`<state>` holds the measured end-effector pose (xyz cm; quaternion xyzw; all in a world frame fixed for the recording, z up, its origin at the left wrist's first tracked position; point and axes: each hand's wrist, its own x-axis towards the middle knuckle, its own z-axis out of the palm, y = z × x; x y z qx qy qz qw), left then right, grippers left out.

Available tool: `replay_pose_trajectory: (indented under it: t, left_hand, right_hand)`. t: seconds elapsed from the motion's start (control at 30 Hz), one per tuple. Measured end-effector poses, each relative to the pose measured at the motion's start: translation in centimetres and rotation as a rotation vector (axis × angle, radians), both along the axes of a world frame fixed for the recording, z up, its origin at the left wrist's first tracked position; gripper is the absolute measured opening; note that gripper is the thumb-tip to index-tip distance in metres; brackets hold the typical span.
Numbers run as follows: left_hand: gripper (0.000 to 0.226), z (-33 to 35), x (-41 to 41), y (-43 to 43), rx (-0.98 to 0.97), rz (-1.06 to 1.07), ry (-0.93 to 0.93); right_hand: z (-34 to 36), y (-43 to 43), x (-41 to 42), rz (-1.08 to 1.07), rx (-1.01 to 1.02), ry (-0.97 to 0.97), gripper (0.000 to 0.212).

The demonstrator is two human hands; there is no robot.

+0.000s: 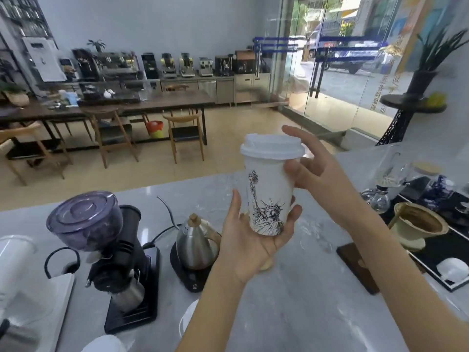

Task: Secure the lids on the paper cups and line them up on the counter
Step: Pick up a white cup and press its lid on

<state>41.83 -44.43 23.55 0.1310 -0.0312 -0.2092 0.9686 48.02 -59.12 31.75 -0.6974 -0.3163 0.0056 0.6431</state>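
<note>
A white paper cup printed with a Statue of Liberty drawing is held up above the marble counter. A white plastic lid sits on its rim. My left hand cradles the cup's base, fingers wrapped around the lower wall. My right hand is at the cup's upper right side, thumb against the wall just under the lid and fingers spread behind the rim. Another white lid or cup rim peeks out behind my left forearm on the counter.
A coffee grinder with a purple hopper and a steel gooseneck kettle on a black base stand at the left. A black tray with a dripper and glassware lies at the right. A dark coaster lies beside it.
</note>
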Motion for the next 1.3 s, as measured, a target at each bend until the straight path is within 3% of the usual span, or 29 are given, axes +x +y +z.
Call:
replay_pose_trajectory:
  t: [0.1,0.27,0.37,0.47,0.63,0.9,1.0,1.2,1.3]
  left_hand:
    - [0.062,5.5,1.2,0.2,0.049,0.119,-0.065]
    - [0.049,11.8,2.5,-0.4,0.104,0.570,-0.096]
    - [0.051,13.6,2.9,-1.0,0.221,0.797,-0.108]
    - [0.053,14.5,2.7,-1.8,0.272,0.891,-0.127]
    - [0.041,15.1,2.2,-2.1,0.201,0.946,-0.081]
    - [0.040,16.4,2.1,-0.9,0.116,0.772,0.016]
    - [0.044,16.9,1.7,-0.3,0.088,0.672,-0.017]
    - [0.044,17.1,0.6,1.4,-0.073,0.176,-0.123]
    - [0.044,16.9,0.8,1.7,-0.016,0.244,-0.083]
  right_hand:
    - [4.9,1.6,0.5,0.009,0.027,-0.082,0.064]
    - [10.9,3.4,0.9,-0.038,0.037,-0.211,0.065]
    - [12.4,4.6,0.6,-0.048,-0.046,-0.239,0.091]
    - [12.8,6.2,0.5,-0.140,-0.117,-0.300,0.108]
    - [13.0,6.8,0.7,-0.217,-0.099,-0.361,0.100]
    - [13.6,6.6,0.1,-0.258,-0.048,-0.463,0.093]
    - [14.2,6.3,0.5,-0.152,0.040,-0.404,0.087]
    - [14.4,6.4,2.6,0.160,0.188,-0.229,0.053]
    - [13.8,6.9,3.2,0.265,0.180,-0.129,0.058]
